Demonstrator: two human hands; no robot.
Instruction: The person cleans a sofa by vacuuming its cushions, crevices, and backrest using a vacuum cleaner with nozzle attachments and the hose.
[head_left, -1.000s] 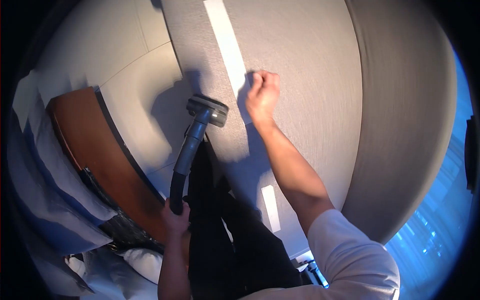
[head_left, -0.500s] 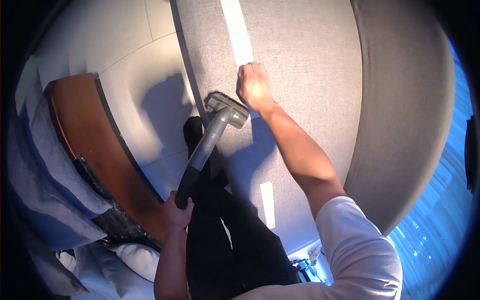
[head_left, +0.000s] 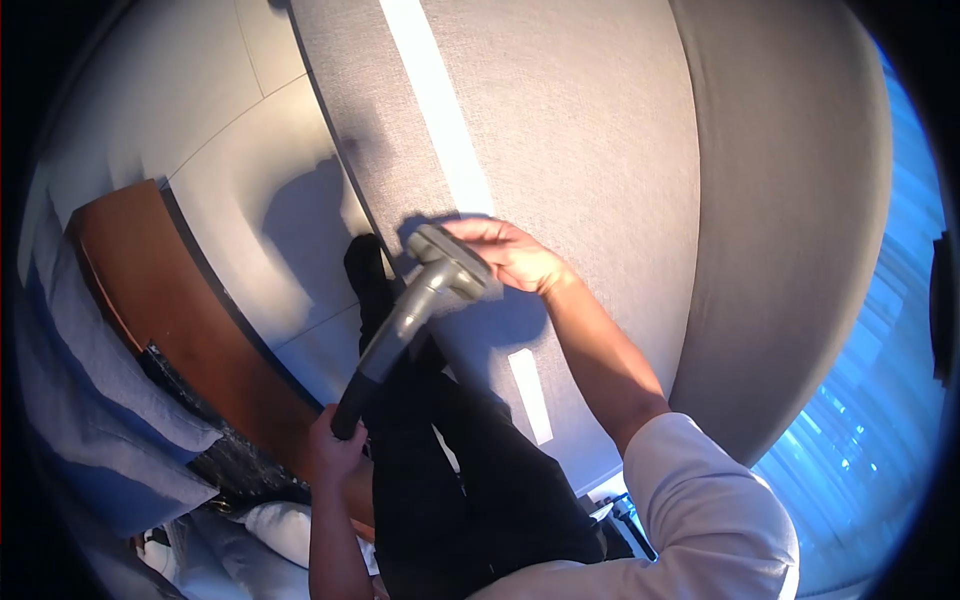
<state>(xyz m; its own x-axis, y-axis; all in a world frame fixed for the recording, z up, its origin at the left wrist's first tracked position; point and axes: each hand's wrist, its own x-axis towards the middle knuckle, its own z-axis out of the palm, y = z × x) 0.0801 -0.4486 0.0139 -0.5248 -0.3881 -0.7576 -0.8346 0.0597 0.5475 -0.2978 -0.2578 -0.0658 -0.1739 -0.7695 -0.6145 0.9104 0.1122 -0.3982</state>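
My left hand (head_left: 337, 447) is wrapped round the dark handle end of a vacuum brush tool (head_left: 423, 297). The tool's wide grey head points up and away from me, over the edge of a grey fabric sofa seat (head_left: 590, 150). At the right side of that head is my right hand (head_left: 500, 252), its fingers stretched out and apart, with the fingertips at the head's bristle side. Whether they touch the bristles cannot be made out. A bright strip of light (head_left: 430, 90) runs along the seat beyond the hand.
A brown wooden piece of furniture (head_left: 200, 320) curves along the left, near grey-blue cushions (head_left: 110, 400). The sofa's backrest (head_left: 780, 200) rises at the right, with a blue-lit curtain (head_left: 840, 420) behind it. Pale floor tiles (head_left: 240, 150) lie left of the seat.
My right hand has come down from the seat to the brush head, and its closed fingers have opened out. The brush head has tilted and moved slightly down and left in view.
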